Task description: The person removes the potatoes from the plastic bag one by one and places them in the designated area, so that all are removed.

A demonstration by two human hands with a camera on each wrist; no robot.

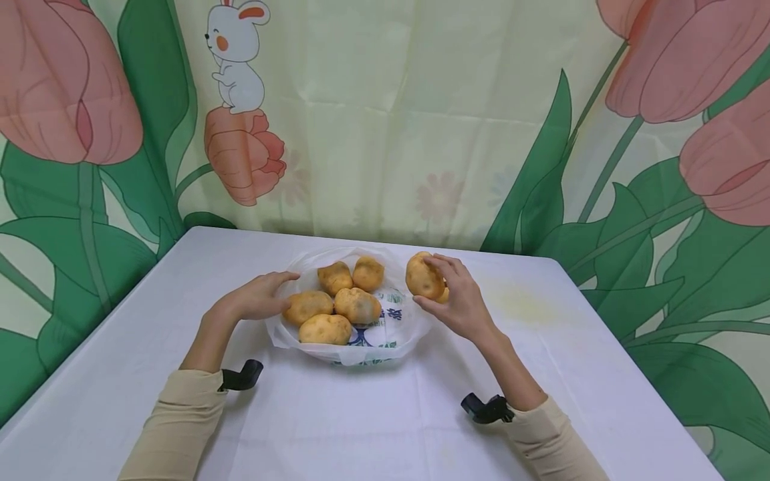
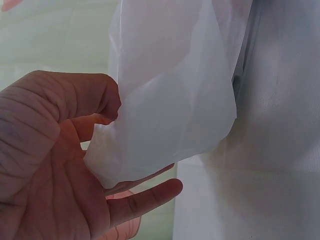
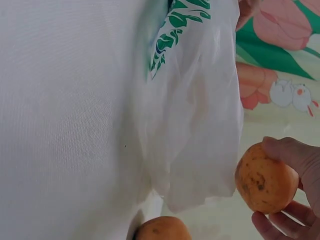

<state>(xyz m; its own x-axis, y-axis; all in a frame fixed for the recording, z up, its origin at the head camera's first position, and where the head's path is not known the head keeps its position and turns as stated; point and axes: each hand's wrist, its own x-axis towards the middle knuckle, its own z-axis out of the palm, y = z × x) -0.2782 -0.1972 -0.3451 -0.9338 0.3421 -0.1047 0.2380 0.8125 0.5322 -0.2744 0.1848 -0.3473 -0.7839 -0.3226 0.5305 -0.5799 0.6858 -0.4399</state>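
Observation:
My right hand (image 1: 460, 304) grips a potato (image 1: 423, 275) between thumb and fingers, at the right rim of a white plastic bag (image 1: 400, 334). The right wrist view shows the same potato (image 3: 265, 180) raised beside the bag's wall (image 3: 200, 135). My left hand (image 1: 260, 295) is at the bag's left rim; in the left wrist view its thumb and bent finger pinch the thin plastic (image 2: 165, 110). Inside the spread bag lie several potatoes (image 1: 357, 306), with green and blue print on the plastic near them.
Another potato (image 3: 162, 230) sits on the table just outside the bag, mostly hidden behind my right hand in the head view. A white cloth covers the table (image 1: 337, 427). Behind it hangs a curtain (image 1: 409, 133) printed with tulips and a rabbit.

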